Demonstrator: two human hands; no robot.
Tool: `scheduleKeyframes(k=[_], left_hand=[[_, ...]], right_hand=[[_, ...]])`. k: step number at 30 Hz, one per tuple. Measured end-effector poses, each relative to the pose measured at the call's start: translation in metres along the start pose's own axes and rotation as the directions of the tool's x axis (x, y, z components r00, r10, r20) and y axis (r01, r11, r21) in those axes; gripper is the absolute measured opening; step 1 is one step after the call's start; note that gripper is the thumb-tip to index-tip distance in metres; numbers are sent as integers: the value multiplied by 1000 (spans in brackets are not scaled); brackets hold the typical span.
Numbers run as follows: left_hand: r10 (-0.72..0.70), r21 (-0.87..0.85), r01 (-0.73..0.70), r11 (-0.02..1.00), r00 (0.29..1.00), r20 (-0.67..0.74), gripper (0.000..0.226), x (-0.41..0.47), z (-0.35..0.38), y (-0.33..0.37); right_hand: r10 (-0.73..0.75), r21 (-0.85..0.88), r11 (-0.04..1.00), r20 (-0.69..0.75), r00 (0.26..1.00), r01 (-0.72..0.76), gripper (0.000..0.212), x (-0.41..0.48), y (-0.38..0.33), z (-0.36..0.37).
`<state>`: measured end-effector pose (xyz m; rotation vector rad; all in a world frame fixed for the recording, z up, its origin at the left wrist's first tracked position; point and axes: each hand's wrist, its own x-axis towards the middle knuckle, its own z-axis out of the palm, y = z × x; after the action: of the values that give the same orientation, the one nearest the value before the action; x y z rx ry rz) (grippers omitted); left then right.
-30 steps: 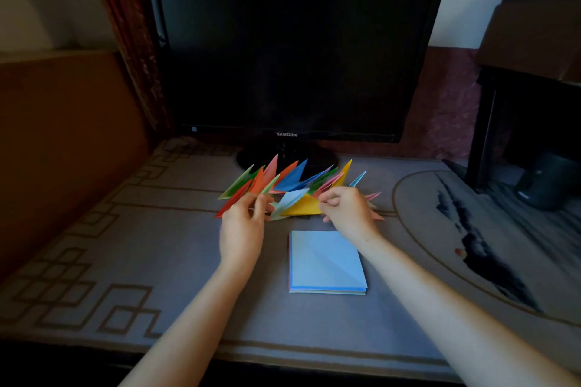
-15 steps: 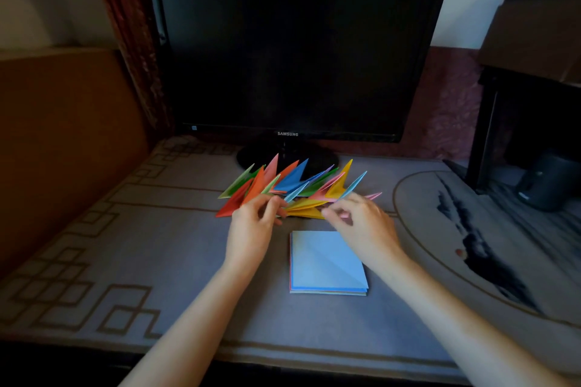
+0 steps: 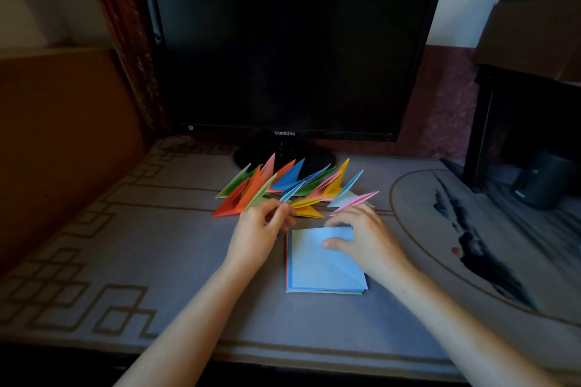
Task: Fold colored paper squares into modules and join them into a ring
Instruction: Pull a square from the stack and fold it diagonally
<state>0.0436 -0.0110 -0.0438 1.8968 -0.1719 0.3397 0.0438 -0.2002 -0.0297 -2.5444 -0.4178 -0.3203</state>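
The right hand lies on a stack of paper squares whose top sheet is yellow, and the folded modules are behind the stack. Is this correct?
Not fully. In the head view the top sheet of the stack is light blue, not yellow. The right hand does lie on it, and the folded modules are behind it.

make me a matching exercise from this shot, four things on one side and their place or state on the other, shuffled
1 left hand
2 right hand
3 folded modules
4 monitor

a screen dark
b thumb on the top sheet of the stack of paper squares
c fanned out before the monitor's foot
d fingers at the modules' near edge

Pairs: 1-d, 2-b, 3-c, 4-a
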Motion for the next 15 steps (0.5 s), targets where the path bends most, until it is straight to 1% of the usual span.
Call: scheduleKeyframes(k=[1,2,4,6,8,10,12,15], left_hand=[[6,0,-6,1000,1000,3,24,0,0,0],[11,1,-11,1000,1000,3,24,-1,-1,1],[26,5,-26,1000,1000,-4,21,-1,-1,2],[50,5,-49,999,999,-17,18,-1,-2,3],[42,-58,-42,997,999,1,16,-1,-3,6],[20,-127,-15,992,999,31,12,-2,-1,8],[2,-142,8,990,998,68,9,-1,0,9],[-37,-210,64,976,991,131,29,-1,1,9]], right_hand=[[5,36,999,-21,1000,-4,18,1,0,0],[16,78,997,-36,999,-13,17,0,-1,-1],[71,210,976,-43,997,-61,23,-1,-3,-4],[117,350,931,-22,993,-102,22,0,-5,-10],[138,466,877,-4,990,-120,18,3,-6,-15],[164,548,826,-8,986,-132,18,6,-4,-15],[194,602,786,-30,980,-137,18,8,-3,-14],[226,674,726,-48,973,-135,16,7,-5,-11]])
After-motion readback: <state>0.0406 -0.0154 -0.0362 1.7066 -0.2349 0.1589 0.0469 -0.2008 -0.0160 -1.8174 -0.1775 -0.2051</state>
